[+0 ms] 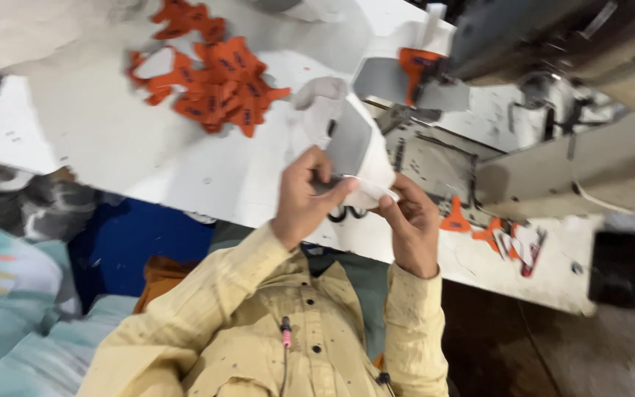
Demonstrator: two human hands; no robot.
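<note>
My left hand (304, 197) and my right hand (410, 224) are raised together over the near edge of a white work table (112, 140). Both pinch a small grey and white fabric piece (353, 151), the left at its lower left, the right at its white lower edge. Black scissor handles (345, 214) show just below the hands; I cannot tell whether a hand touches them. My yellow shirt sleeves fill the bottom of the view.
A pile of orange fabric cut-outs (218, 84) lies at the table's far left. A sewing machine (553, 51) stands at the right, an orange piece (414, 66) by it. More orange scraps (483, 229) lie near its base. Teal cloth (16, 309) is bundled at lower left.
</note>
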